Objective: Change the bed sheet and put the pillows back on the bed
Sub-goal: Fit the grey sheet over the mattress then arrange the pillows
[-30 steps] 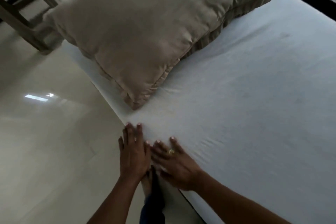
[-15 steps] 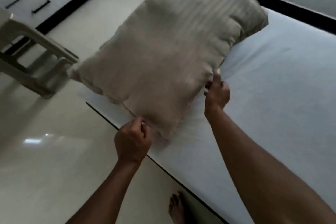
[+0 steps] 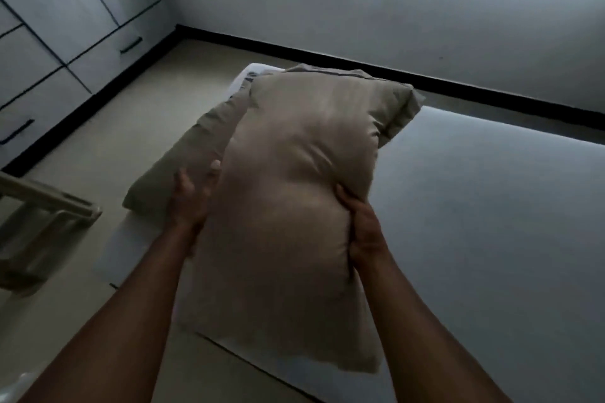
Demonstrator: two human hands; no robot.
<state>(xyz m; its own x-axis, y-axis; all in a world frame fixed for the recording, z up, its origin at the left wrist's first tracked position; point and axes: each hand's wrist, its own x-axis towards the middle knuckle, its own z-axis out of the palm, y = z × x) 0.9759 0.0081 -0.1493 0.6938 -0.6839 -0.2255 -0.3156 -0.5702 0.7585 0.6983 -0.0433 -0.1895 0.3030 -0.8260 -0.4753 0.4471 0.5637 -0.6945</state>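
Held pillow: a beige pillow (image 3: 294, 206) is held up lengthwise over the near left part of the bed (image 3: 113, 255), its lower end hanging just above the near edge.
Left hand: the left hand (image 3: 191, 203) is closed on the held pillow's left side, the thumb laid on the front face and the fingers set against the edge.
Right hand: the right hand (image 3: 363, 229) is clamped on the right side, its fingers dug into the filling so that the cover is creased around them.
Second pillow: a second pillow (image 3: 193, 157) in the same beige cover is laid flat on the bed, behind and to the left of the held pillow, and is partly hidden by it.
Bed sheet: a plain white bed sheet (image 3: 491, 239) is spread smooth over the mattress; its far left corner is seen beyond the pillows.
Cabinet: a pale cabinet (image 3: 49, 42) is stood against the left wall; its drawers (image 3: 108, 56) are all closed, so what is kept in them cannot be told.
Chair: part of a light plastic chair (image 3: 42, 222) is seen on the floor (image 3: 147, 114) left of the bed.
Wall: a pale wall (image 3: 360, 3) is edged with a black skirting (image 3: 360, 65) behind the bed.
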